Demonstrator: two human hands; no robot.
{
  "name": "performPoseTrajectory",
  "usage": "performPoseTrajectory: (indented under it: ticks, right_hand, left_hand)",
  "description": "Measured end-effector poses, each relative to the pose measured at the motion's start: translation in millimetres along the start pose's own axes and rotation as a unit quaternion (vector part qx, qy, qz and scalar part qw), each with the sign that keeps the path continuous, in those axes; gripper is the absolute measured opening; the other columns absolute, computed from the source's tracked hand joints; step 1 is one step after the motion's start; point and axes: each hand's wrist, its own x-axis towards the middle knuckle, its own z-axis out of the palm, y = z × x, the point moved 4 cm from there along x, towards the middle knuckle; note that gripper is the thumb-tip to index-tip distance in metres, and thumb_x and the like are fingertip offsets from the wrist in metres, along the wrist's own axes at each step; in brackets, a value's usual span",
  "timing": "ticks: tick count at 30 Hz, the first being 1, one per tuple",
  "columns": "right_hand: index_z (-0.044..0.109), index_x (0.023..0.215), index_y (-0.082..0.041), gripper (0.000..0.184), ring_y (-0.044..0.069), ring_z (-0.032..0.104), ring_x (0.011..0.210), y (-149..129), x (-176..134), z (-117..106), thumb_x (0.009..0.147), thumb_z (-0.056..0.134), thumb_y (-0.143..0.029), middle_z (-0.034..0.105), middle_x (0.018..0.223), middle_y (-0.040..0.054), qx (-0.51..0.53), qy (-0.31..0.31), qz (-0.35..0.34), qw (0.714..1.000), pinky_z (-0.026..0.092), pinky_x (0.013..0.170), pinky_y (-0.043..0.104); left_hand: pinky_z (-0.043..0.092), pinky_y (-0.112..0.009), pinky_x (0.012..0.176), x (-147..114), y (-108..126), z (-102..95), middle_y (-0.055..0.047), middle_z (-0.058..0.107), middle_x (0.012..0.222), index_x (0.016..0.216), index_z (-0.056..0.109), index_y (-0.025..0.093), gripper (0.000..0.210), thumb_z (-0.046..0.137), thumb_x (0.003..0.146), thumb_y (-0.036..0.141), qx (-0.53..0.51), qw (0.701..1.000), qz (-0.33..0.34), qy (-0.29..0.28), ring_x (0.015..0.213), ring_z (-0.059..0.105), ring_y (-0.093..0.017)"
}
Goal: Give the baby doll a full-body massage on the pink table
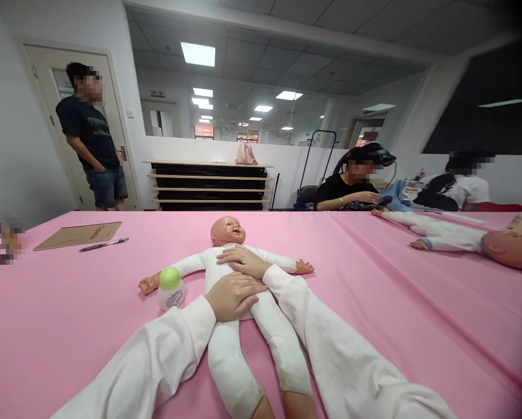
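Observation:
A baby doll with a white cloth body lies on its back, head away from me, arms spread to both sides. My left hand rests flat on its lower belly, fingers stretched out to the right. Higher up, on the chest, my right hand lies flat with its fingers extended to the left. Neither hand grasps anything. Beside the doll's arm on the left stands a small clear bottle with a green cap, close to my left sleeve.
A pink cloth covers the table. On the left are a brown notebook and a pen. Another doll lies at the right. A seated person handles blue fabric beyond the table; another person stands near the door.

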Motion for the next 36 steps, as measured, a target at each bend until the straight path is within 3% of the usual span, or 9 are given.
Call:
performPoseTrajectory:
  ticks: [8,20,24,29,32,36]
  right_hand:
    - [0.068,0.094,-0.021,0.039,0.015,0.054,0.104,1,-1,-7,0.068,0.044,-0.004,0.066,0.102,-0.0011,-0.017,0.052,0.038,0.998,0.036,0.098,0.031]
    - [0.070,0.078,-0.021,0.034,0.018,0.058,0.096,9,-5,-12,0.064,0.045,-0.003,0.070,0.087,0.0001,-0.037,0.116,0.129,0.984,0.039,0.090,0.036]
    - [0.069,0.079,-0.018,0.037,0.016,0.060,0.094,10,-6,-9,0.062,0.040,-0.002,0.069,0.090,0.0019,0.048,0.149,0.090,0.984,0.043,0.090,0.034]
    - [0.067,0.068,-0.015,0.037,0.014,0.063,0.088,4,-7,-4,0.060,0.034,-0.001,0.070,0.080,0.0032,0.200,0.143,0.031,0.969,0.047,0.086,0.030]
    - [0.069,0.074,-0.016,0.041,0.014,0.062,0.092,0,-5,-1,0.060,0.033,0.000,0.070,0.082,0.0019,0.176,0.105,0.013,0.979,0.046,0.088,0.031]
    - [0.069,0.090,-0.019,0.047,0.015,0.053,0.109,2,-5,-1,0.064,0.035,0.001,0.067,0.099,0.0012,0.081,0.074,0.012,0.994,0.035,0.100,0.036]
  left_hand:
    - [0.043,-0.031,0.090,-1,-1,-4.8,-0.005,0.064,0.109,0.111,0.058,0.018,0.033,0.035,0.088,0.024,0.020,0.999,0.026,0.019,0.103,0.057,-0.015]
    - [0.042,-0.033,0.092,4,-10,-2.6,-0.002,0.062,0.112,0.113,0.056,0.019,0.033,0.034,0.089,0.020,0.037,0.999,-0.005,-0.006,0.105,0.056,-0.015]
    - [0.044,-0.033,0.090,3,-10,-3.2,-0.003,0.064,0.108,0.110,0.057,0.018,0.032,0.034,0.089,0.019,0.054,0.998,0.010,0.020,0.101,0.058,-0.015]
    - [0.049,-0.031,0.081,-3,-2,-6.3,-0.005,0.068,0.094,0.093,0.062,0.014,0.024,0.040,0.085,0.016,0.089,0.986,0.079,0.116,0.089,0.062,-0.016]
    - [0.051,-0.028,0.079,-5,1,-6.4,-0.005,0.069,0.093,0.094,0.061,0.014,0.022,0.041,0.084,0.015,0.091,0.982,0.104,0.131,0.089,0.063,-0.014]
    - [0.050,-0.027,0.082,-5,1,-5.7,-0.007,0.067,0.098,0.100,0.060,0.014,0.026,0.038,0.085,0.017,0.069,0.988,0.097,0.102,0.093,0.062,-0.014]
